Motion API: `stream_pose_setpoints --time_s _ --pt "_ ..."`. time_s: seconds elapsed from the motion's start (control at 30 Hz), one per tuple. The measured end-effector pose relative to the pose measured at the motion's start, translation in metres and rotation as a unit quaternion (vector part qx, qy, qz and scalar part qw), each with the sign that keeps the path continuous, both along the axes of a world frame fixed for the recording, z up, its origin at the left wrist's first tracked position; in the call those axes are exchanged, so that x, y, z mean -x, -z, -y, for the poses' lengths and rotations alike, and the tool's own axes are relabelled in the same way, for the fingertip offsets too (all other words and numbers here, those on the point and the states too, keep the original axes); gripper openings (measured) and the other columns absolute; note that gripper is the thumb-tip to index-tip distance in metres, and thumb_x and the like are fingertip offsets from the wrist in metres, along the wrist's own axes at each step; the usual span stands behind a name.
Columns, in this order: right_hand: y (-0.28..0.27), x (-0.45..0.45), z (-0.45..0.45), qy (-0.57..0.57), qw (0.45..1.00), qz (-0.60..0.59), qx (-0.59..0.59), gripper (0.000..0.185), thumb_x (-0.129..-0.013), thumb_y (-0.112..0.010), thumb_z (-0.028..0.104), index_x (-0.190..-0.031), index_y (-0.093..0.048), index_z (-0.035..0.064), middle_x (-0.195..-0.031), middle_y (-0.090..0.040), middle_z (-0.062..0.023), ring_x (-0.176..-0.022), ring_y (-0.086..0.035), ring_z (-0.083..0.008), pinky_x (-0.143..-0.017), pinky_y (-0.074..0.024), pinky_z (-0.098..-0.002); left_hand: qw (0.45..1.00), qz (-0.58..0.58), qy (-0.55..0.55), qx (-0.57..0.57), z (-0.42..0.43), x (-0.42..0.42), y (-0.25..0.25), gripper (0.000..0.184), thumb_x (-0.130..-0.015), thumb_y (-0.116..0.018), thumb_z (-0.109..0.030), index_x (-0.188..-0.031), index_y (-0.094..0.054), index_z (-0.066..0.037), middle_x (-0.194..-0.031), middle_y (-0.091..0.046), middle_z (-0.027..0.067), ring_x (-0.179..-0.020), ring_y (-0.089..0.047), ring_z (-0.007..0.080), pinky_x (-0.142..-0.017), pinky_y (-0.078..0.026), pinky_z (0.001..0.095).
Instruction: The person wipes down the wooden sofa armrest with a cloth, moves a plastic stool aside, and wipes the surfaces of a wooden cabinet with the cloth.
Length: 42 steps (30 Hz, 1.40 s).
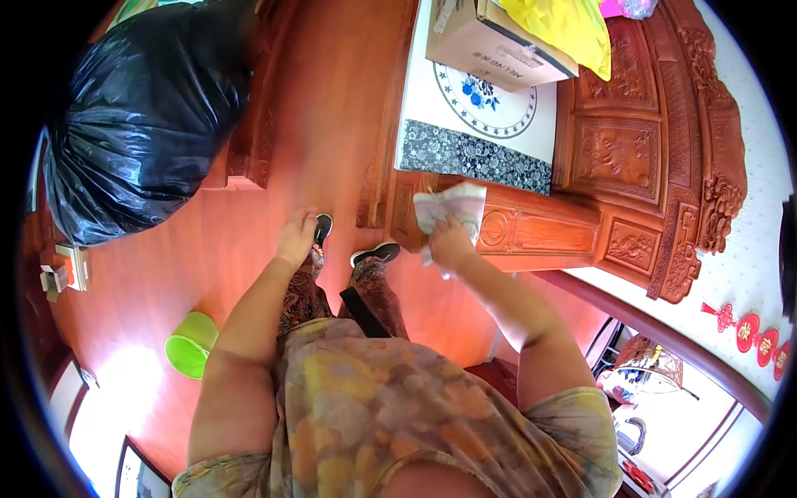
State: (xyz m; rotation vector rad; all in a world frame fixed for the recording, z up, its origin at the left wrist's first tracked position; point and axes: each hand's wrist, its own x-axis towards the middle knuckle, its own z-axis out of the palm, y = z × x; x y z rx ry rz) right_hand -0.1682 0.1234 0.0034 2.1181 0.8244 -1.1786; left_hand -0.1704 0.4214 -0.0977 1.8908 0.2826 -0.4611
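My right hand [451,245] presses a pale cloth [452,206] against the end of the carved wooden armrest [531,228] of a bench, its fingers closed on the cloth. The cloth is bunched and partly hangs down beside the wood. My left hand [297,238] hangs over the floor in front of my body, near one of my dark shoes [323,228]. Nothing shows in it, and its fingers look loosely stretched out.
A large black plastic bag [145,124] sits at the upper left. On the bench's patterned cushion [477,153] stands a cardboard box [498,51] with a yellow bag [564,29] on top. A green bin [191,344] is on the wooden floor [332,91], left of me.
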Motion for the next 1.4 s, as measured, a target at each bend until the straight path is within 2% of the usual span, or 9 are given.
stream_pose_setpoints --time_s 0.23,0.3,0.37,0.6,0.77,0.93,1.1,1.17,1.4 --pt "0.007 0.035 0.028 -0.099 0.985 -0.01 -0.143 0.028 -0.071 -0.058 0.032 -0.096 -0.064 0.02 -0.105 -0.057 0.0014 -0.112 -0.042 -0.0193 -0.1 -0.0231 -0.0409 1.0 -0.007 0.01 -0.01 -0.022 0.006 0.014 0.034 -0.087 -0.041 -0.027 -0.104 -0.055 0.0 -0.09 -0.06 0.021 -0.085 -0.059 0.0319 -0.077 -0.045 0.0364" --pt "0.013 0.01 0.025 -0.046 0.993 -0.01 -0.107 0.027 -0.072 -0.057 0.033 -0.093 -0.065 0.0184 -0.104 -0.058 0.0003 -0.108 -0.045 -0.0189 -0.099 -0.0245 -0.0414 0.999 -0.019 0.012 -0.032 -0.035 0.016 0.029 0.035 -0.087 -0.041 -0.028 -0.104 -0.055 -0.001 -0.09 -0.06 0.0211 -0.086 -0.059 0.0322 -0.077 -0.044 0.0361" --pt "0.014 -0.021 0.02 -0.019 0.997 0.004 -0.077 0.026 -0.072 -0.055 0.033 -0.088 -0.067 0.0161 -0.102 -0.059 -0.0011 -0.104 -0.048 -0.0185 -0.097 -0.0265 -0.0415 0.995 -0.039 0.018 -0.088 -0.046 0.021 0.041 0.029 -0.087 -0.039 -0.019 -0.103 -0.053 0.0 -0.085 -0.059 0.0105 -0.08 -0.054 0.0169 -0.077 -0.043 0.0289" --pt "0.029 -0.093 0.007 0.022 0.994 0.096 -0.046 0.028 -0.075 -0.055 0.031 -0.095 -0.064 0.0127 -0.102 -0.059 -0.0039 -0.102 -0.05 -0.0196 -0.093 -0.0326 -0.0404 0.991 -0.122 -0.046 -0.033 -0.047 0.016 0.005 0.031 -0.087 -0.04 -0.023 -0.104 -0.053 -0.001 -0.085 -0.059 0.0104 -0.08 -0.055 0.0179 -0.078 -0.043 0.0292" --pt "0.059 -0.102 0.015 0.23 0.953 0.168 -0.099 0.025 -0.077 -0.053 0.028 -0.095 -0.063 0.0131 -0.1 -0.06 -0.0051 -0.099 -0.054 -0.0195 -0.087 -0.039 -0.0415 0.993 -0.083 0.028 -0.082 -0.036 0.014 0.002 0.032 -0.086 -0.04 -0.022 -0.106 -0.053 -0.001 -0.086 -0.061 0.0115 -0.083 -0.057 0.0193 -0.078 -0.044 0.0304" --pt "0.006 -0.073 -0.008 0.032 0.999 0.039 0.005 0.043 -0.057 -0.073 0.034 -0.094 -0.065 0.0161 -0.102 -0.062 0.0 -0.104 -0.051 -0.0189 -0.095 -0.0295 -0.0365 0.997 -0.037 0.039 -0.062 -0.025 0.014 0.018 0.031 -0.086 -0.04 -0.02 -0.106 -0.053 -0.001 -0.086 -0.061 0.0117 -0.082 -0.057 0.019 -0.077 -0.045 0.0302" --pt "0.02 0.006 0.008 -0.005 0.992 0.09 -0.088 0.02 -0.076 -0.054 0.023 -0.089 -0.065 0.0133 -0.095 -0.061 -0.0033 -0.101 -0.049 -0.0203 -0.094 -0.0303 -0.0408 0.998 -0.054 0.013 -0.008 -0.022 0.008 0.014 0.036 -0.086 -0.04 -0.026 -0.103 -0.054 0.002 -0.095 -0.059 0.0237 -0.093 -0.056 0.0361 -0.082 -0.042 0.0382" --pt "0.017 0.038 0.01 -0.029 0.993 0.057 -0.098 0.019 -0.076 -0.053 0.022 -0.087 -0.066 0.0143 -0.092 -0.062 -0.0028 -0.101 -0.05 -0.022 -0.096 -0.0276 -0.0434 0.999 -0.022 -0.001 -0.034 -0.026 0.011 0.031 0.03 -0.087 -0.038 -0.017 -0.105 -0.054 0.001 -0.086 -0.06 0.0118 -0.081 -0.057 0.0185 -0.075 -0.045 0.0298" --pt "0.014 0.024 0.016 -0.037 0.992 -0.01 -0.121 0.028 -0.065 -0.064 0.033 -0.087 -0.068 0.0156 -0.093 -0.061 -0.0032 -0.101 -0.05 -0.021 -0.098 -0.0262 -0.0412 0.995 -0.092 -0.026 -0.011 -0.044 0.01 0.005 0.029 -0.087 -0.038 -0.019 -0.103 -0.054 0.001 -0.083 -0.059 0.0116 -0.079 -0.056 0.0184 -0.075 -0.045 0.03"
